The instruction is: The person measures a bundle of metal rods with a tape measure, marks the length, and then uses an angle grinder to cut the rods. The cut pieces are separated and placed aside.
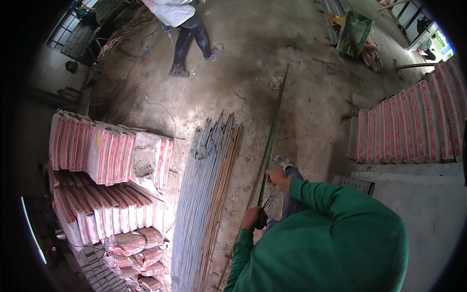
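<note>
Left hand (pixel 251 218): fingers are curling around a dark tool (pixel 262 220), apparently gripping it. Right hand (pixel 278 179): fingers are bending in beside a green strip (pixel 270 143); cannot tell whether they are pinching it or only touching.

The strip is running from near the hands out over the floor (pixel 311 121), lengthwise, its far end stopping short of the floor's far edge. Grey bars (pixel 194 194) and rusty bars (pixel 221 190) are lying left of it, toward the floor's left edge, near the stacked sacks (pixel 112 151).

Progress, as judged: the strip is already reaching full across; both hands are not yet leaving it. What is remaining beyond that is not showing.
</note>
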### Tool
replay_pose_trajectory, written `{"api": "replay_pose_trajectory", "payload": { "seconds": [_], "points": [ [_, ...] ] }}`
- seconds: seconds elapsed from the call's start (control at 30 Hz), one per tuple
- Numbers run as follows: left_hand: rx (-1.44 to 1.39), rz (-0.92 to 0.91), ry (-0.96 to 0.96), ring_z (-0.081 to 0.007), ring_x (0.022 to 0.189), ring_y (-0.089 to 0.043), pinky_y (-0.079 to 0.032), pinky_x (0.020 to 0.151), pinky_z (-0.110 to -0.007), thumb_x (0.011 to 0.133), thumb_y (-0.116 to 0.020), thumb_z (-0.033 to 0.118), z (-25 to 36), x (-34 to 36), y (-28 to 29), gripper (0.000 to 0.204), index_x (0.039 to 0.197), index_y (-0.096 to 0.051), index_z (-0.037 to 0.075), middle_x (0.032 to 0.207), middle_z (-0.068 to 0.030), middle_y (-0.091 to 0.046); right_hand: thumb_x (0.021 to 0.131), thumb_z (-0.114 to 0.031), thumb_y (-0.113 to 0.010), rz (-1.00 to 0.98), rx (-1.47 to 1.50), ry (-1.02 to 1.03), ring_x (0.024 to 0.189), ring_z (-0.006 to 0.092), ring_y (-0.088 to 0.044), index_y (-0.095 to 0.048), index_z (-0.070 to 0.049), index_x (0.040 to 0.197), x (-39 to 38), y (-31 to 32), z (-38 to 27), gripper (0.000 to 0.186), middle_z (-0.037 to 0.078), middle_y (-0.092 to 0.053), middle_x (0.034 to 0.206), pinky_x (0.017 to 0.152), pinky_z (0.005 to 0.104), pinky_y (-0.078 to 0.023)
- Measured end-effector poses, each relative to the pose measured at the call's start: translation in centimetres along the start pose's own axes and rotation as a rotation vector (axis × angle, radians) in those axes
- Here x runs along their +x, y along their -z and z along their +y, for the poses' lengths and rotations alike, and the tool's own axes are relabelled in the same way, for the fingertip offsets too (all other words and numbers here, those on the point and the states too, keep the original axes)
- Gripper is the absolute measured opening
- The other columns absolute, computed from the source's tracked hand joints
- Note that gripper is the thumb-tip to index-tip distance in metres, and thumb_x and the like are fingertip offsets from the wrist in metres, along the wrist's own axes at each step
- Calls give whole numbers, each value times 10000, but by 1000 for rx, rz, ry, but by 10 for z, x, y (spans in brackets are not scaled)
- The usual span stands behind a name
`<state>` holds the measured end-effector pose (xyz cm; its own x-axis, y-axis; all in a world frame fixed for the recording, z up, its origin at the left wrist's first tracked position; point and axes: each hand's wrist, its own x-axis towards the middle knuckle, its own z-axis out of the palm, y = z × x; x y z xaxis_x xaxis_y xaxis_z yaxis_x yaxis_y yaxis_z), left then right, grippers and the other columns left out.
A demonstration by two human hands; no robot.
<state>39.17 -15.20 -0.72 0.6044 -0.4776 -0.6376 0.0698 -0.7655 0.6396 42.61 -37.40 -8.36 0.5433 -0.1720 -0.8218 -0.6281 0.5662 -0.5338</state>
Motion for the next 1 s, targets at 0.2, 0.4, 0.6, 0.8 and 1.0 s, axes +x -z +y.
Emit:
{"api": "replay_pose_trajectory", "payload": {
  "seconds": [0.2,0.4,0.6,0.8,1.0],
  "points": [
    [-61,-188,-159,-318,877,-614,-476,786,-396,780,-558,147,30,-36,38,253,975,-653,18,931,-168,-645,933,-210,-547,258,20,-49,453,198,-216,-332,-86,637,134,72,-124,386,65,-251,524,496,437,-236],
    [65,-110,-184,-275,911,-599,-464,782,-353,839,-494,130,56,-27,37,225,953,-655,21,992,-137,-630,939,-236,-546,392,-11,-51,456,188,-232,-337,-69,624,206,98,-229,413,71,-253,542,507,448,-236],
    [-530,-109,404,-218,712,-573,-437,680,-307,858,-551,202,149,33,47,226,881,-649,-1,780,-132,-611,944,-241,-527,475,4,-68,465,177,-188,-391,-58,653,254,106,-265,369,59,-220,557,524,452,-208],
    [-266,-64,237,-184,784,-588,-465,723,-318,873,-523,232,116,109,38,312,866,-679,-38,856,-108,-658,943,-210,-507,466,25,-8,462,187,-195,-497,-14,735,298,125,-275,286,91,-364,606,498,452,-223],
    [-440,-87,368,-216,759,-598,-463,691,-330,847,-515,217,142,167,47,292,840,-662,-35,807,-134,-650,937,-222,-522,429,-174,46,515,204,-340,-577,44,933,359,160,-251,271,126,-553,771,511,450,-288]
  ]
}}
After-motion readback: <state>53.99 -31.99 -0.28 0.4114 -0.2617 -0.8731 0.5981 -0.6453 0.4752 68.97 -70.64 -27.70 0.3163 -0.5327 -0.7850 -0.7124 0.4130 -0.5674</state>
